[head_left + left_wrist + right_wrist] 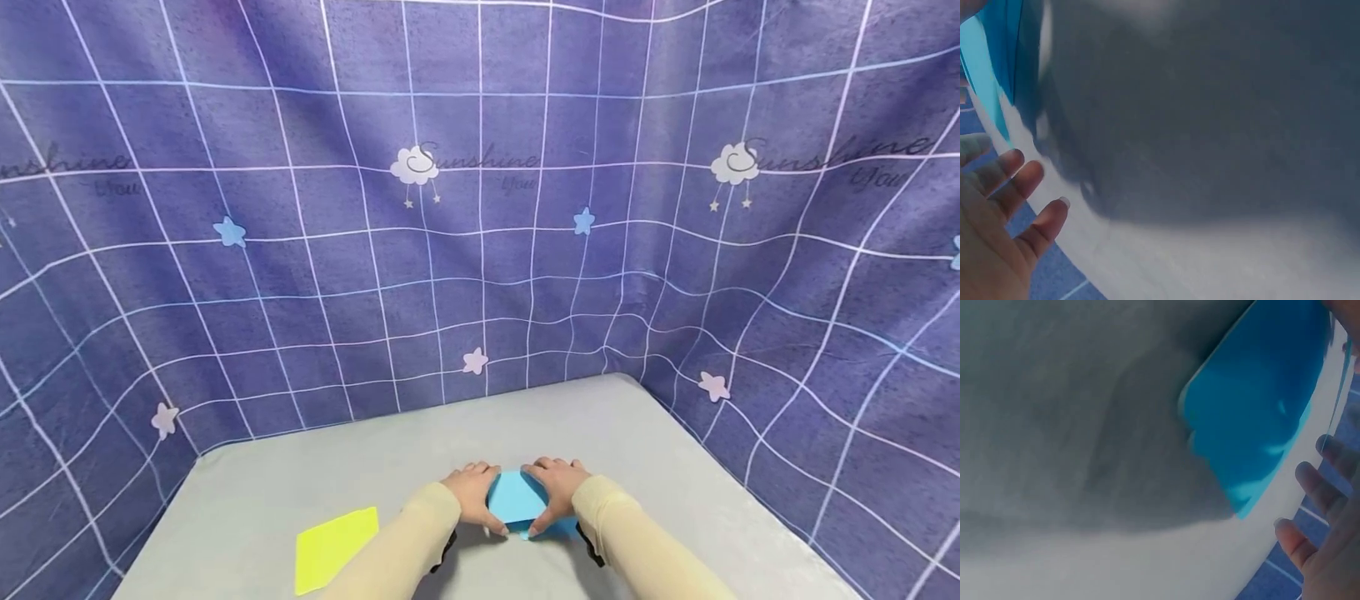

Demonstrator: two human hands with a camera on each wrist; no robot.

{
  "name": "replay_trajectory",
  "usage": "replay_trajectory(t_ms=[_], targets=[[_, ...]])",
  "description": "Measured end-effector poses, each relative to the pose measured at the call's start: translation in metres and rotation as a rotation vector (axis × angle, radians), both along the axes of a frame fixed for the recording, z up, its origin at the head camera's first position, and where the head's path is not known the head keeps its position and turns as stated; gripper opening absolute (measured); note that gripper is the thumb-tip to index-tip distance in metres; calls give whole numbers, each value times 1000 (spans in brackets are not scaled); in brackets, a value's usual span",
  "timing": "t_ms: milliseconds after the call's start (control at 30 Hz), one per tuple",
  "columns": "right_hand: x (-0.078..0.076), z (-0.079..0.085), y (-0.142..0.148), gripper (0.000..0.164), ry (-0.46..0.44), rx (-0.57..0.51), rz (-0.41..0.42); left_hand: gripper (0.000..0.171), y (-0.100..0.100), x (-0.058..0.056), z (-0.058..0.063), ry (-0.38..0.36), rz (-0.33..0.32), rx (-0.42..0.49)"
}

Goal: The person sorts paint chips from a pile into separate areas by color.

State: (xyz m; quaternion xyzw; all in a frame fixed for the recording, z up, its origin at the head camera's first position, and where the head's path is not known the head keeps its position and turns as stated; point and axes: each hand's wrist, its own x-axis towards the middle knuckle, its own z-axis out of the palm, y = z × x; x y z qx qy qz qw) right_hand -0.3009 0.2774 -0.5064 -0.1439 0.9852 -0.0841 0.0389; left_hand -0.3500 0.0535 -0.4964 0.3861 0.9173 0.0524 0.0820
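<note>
Both hands hold a light-blue sheet (517, 496) between them, thin like paper. My left hand (474, 497) grips its left side and my right hand (557, 485) its right side, thumbs at the near edge. A second blue piece (562, 528) lies beneath and to the right, partly hidden by the right hand. The right wrist view shows that piece's wavy edge (1210, 456) near the table. Blue layers (1007, 44) stand at the upper left of the left wrist view. There the outer fingers (1025, 187) are spread clear of the sheet.
A bright yellow sheet (337, 546) lies flat on the table at the left, beside the left forearm. The grey-white table (315, 467) ends at a purple grid-patterned curtain (465, 275) behind and on both sides.
</note>
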Motion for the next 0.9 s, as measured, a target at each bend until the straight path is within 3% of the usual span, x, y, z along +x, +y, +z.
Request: replay_trajectory(t_ms=[233, 533, 900], targets=[[5, -5, 0, 104, -10, -15, -5, 102, -3, -2, -11, 19, -23, -16], [18, -6, 1, 104, -15, 18, -30, 104, 1, 4, -16, 32, -42, 4], [18, -4, -17, 101, -12, 19, 6, 109, -19, 6, -26, 65, 7, 11]])
